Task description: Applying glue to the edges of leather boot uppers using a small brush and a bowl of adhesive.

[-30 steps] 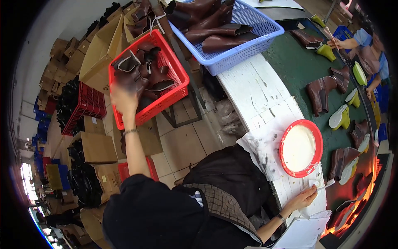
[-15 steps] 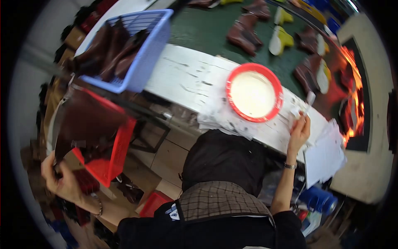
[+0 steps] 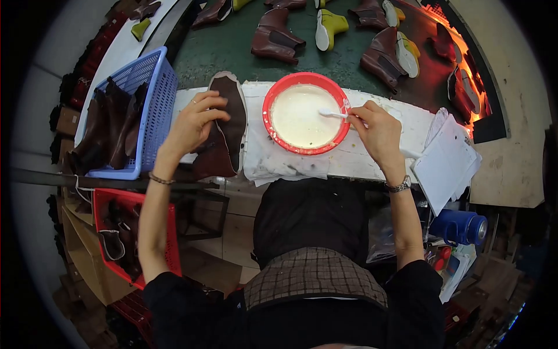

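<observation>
My right hand (image 3: 378, 131) pinches a white toothbrush (image 3: 332, 113), its head dipped over the cream-coloured liquid in a red bowl (image 3: 268, 119). The bowl stands on the white bench edge in front of me. To its left, a dark brown leather boot upper (image 3: 233, 122) with a pale rim lies partly on the bench, its lower part towards me. My left hand (image 3: 195, 125) is over that upper, fingers loosely bent and apart, the fingertips at its left side. The palm is hidden, but nothing shows in its fingers.
A blue basket (image 3: 152, 110) of brown boot uppers stands at left, above a red crate (image 3: 174, 232) with more. Beyond the bowl, a green conveyor belt (image 3: 203, 55) carries brown boots and yellow lasts towards an orange-glowing heater. White papers (image 3: 444, 163) and a blue bottle (image 3: 459, 228) are at right.
My left hand has brought the boot upper from above the red crate onto the bench and loosened its hold. My right hand has moved the toothbrush left, into the bowl. The view has turned.
</observation>
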A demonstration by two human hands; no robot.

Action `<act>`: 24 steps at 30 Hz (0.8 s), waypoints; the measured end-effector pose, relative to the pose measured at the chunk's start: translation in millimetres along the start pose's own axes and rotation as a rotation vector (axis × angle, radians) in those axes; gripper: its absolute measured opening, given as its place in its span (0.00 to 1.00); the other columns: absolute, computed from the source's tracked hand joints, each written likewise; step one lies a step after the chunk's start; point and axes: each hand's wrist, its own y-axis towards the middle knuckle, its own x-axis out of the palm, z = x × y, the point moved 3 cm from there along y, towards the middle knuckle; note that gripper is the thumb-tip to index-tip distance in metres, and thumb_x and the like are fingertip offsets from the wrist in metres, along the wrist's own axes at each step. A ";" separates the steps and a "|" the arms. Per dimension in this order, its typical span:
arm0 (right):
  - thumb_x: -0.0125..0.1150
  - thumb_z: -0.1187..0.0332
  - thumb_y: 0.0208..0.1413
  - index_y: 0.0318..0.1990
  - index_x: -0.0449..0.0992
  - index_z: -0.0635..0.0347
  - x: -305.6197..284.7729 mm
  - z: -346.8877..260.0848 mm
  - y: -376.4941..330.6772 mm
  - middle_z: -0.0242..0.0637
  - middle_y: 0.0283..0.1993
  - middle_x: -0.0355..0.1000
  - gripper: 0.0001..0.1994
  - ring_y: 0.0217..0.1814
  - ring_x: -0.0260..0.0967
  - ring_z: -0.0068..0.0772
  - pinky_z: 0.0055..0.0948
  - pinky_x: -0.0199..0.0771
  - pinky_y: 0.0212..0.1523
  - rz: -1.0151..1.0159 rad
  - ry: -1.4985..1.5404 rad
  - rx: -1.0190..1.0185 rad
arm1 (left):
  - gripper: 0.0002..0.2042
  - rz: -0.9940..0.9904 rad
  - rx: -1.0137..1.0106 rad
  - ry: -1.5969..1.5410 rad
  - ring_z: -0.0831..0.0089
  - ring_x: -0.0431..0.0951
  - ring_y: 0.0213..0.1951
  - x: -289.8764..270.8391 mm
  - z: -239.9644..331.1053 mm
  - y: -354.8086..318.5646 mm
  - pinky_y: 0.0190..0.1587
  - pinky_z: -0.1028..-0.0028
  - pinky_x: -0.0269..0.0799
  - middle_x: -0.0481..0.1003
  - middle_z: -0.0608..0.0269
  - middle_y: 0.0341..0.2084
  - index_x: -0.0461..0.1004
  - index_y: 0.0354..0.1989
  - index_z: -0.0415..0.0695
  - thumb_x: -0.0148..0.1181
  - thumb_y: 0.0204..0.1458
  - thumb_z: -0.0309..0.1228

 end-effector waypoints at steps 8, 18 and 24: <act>0.69 0.60 0.56 0.38 0.86 0.51 4.8 -13.4 5.0 0.32 0.35 0.75 0.08 0.39 0.77 0.38 0.39 0.75 0.36 -0.120 -0.149 -0.073 | 0.46 0.128 -0.934 -0.597 0.54 0.79 0.57 63.4 -32.8 -10.4 0.60 0.64 0.72 0.78 0.41 0.54 0.56 0.73 0.31 0.73 0.47 0.37; 0.71 0.70 0.56 0.43 0.86 0.57 -10.4 -7.1 10.6 0.32 0.32 0.74 0.08 0.29 0.71 0.30 0.31 0.67 0.30 0.079 0.525 -0.005 | 0.14 -0.040 -0.819 -0.932 0.77 0.79 0.40 -26.2 61.8 18.7 0.46 0.72 0.76 0.83 0.62 0.38 0.80 0.48 0.31 0.66 0.54 0.25; 0.73 0.72 0.54 0.43 0.87 0.56 -24.1 -56.9 37.5 0.29 0.36 0.76 0.09 0.40 0.70 0.26 0.28 0.63 0.45 0.127 0.450 -0.447 | 0.14 -0.369 -0.691 -1.107 0.82 0.77 0.37 -15.9 94.4 32.5 0.41 0.77 0.75 0.82 0.66 0.35 0.80 0.47 0.31 0.69 0.55 0.26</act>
